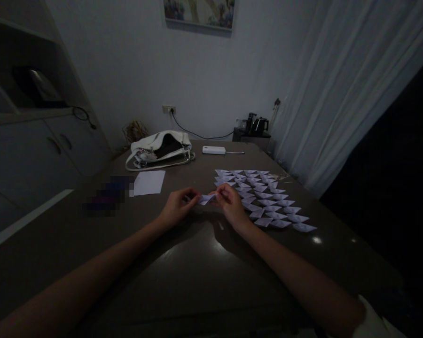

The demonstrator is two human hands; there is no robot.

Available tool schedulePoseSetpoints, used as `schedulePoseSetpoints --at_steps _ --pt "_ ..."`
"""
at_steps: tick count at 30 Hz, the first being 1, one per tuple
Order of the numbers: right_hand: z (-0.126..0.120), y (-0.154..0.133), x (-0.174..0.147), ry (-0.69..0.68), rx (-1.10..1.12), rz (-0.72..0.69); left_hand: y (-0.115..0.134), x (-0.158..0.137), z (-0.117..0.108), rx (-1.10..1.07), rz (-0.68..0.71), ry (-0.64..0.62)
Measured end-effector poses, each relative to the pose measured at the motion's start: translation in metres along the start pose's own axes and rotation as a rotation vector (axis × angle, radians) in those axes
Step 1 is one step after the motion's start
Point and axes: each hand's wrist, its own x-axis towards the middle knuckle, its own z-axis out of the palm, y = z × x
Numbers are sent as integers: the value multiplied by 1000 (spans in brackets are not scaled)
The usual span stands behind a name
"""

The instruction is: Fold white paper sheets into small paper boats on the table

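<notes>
The left hand [178, 205] and the right hand [231, 205] each pinch one end of a small folded paper [206, 199], so it sits between them, maybe to keep both sides even. Just beside the right hand, lots of little paper boats [268, 196] are lined up close together, perhaps to stay neat. Past the left hand lies flat white paper [149, 182], likely put there for easy reach.

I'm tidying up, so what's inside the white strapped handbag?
The white strapped handbag shows a dark interior; no contents can be made out. Its sides and shadow hide the bottom.
</notes>
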Motion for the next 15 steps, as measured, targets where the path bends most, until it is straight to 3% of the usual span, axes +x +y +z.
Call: schedulePoseSetpoints --at_steps 5,10,15 --pt "-2 4 2 -6 -40 -47 3 -3 -2 19 42 -88" --pt "-1 4 2 -16 27 -35 -2 -4 -1 21 70 -47" --pt "0 3 1 58 88 44 -1 -4 0 -15 17 -39"
